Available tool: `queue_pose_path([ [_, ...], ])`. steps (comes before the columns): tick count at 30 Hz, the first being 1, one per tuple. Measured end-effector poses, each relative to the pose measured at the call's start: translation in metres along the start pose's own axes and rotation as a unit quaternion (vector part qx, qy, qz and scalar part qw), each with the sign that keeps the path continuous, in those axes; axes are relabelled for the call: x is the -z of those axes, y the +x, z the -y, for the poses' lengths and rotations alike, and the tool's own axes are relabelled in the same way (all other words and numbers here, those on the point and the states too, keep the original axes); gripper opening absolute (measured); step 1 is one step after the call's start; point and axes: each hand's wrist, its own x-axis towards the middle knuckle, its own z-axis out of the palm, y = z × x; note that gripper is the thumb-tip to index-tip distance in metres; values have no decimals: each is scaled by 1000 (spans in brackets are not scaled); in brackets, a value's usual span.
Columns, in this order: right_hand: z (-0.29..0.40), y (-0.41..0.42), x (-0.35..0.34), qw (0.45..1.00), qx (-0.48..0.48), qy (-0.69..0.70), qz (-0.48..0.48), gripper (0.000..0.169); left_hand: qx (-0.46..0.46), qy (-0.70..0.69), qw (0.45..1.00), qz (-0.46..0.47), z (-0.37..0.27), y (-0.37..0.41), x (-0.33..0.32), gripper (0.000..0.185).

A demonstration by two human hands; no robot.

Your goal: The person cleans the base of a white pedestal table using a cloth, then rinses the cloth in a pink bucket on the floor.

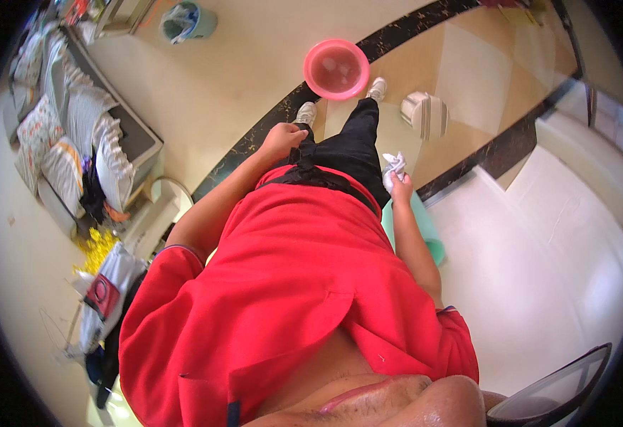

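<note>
My right hand (402,189) grips a crumpled white cloth (394,166) beside my right thigh. Close to that forearm is a mint-green plastic object (428,227), partly hidden by my arm and body. My left hand (284,140) hangs by my left thigh with its fingers curled in, and nothing shows in it. On the floor in front of my white shoes stands a round pink basin (366,74) holding cloudy water with patches of foam.
A stool with a striped cover (425,115) stands right of my feet. Ahead to the left is a lined waste bin (205,22). Along the left runs a sofa (79,107) with cushions, near yellow flowers (97,248). A white stepped surface (535,251) lies to the right.
</note>
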Motion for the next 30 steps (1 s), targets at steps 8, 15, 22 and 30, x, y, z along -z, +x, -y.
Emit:
queue_pose_path([
  [8,82,127,53,989,-77,53,116,32,111,-288,937,-163,6,-12,-43,34],
  [15,135,223,111,989,-40,0,142,28,108,-437,855,-258,-8,-16,-75,34],
  [22,144,262,125,984,-44,-48,163,28,110,-462,800,-366,9,-22,-60,34],
  [30,174,250,90,971,-7,-83,223,28,171,-617,650,-409,19,-23,4,27],
])
